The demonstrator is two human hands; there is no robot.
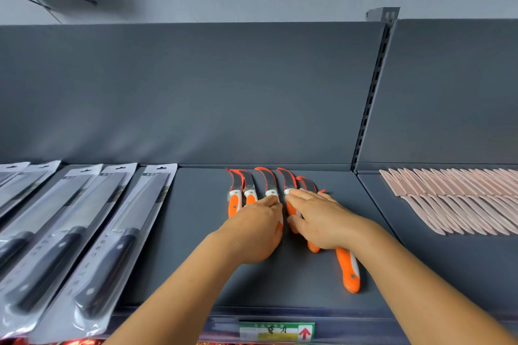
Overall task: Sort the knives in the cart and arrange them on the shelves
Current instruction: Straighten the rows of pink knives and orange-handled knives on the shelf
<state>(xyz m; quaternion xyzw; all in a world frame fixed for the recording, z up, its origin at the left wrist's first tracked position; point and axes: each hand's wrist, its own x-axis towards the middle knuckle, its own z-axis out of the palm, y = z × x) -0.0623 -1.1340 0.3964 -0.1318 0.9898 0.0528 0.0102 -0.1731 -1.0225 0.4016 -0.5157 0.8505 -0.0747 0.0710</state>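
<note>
left hand point(256, 228): centre frame, palm down on the orange-handled knives point(270, 190), fingers fairly straight and laid over a handle – pressing, not seen wrapped round it.
right hand point(319, 218): just right of the left, also palm down, fingers extended along another handle, fingertips at its white collar; thumb side hidden, so a real grip cannot be told.
why held so: looks like both hands are nudging neighbouring knives into an even side-by-side row – a judgement.
knife row: mid-shelf point(196, 232), about six curved blades with red edge guards; long axis runs front to back, tips toward the back panel point(196, 92), handles toward the shelf front.
stray knife point(349, 269): lower right of the hands, handle sits further forward than the rest, same heading; likely next to be aligned.
packaged knives point(92, 246): lower left, dark handles, in blister packs, angled, handles forward.
pink knives point(462, 199): right edge, dense overlapping row on the neighbouring shelf.
price label point(276, 330): bottom centre, on the shelf's front edge.
</note>
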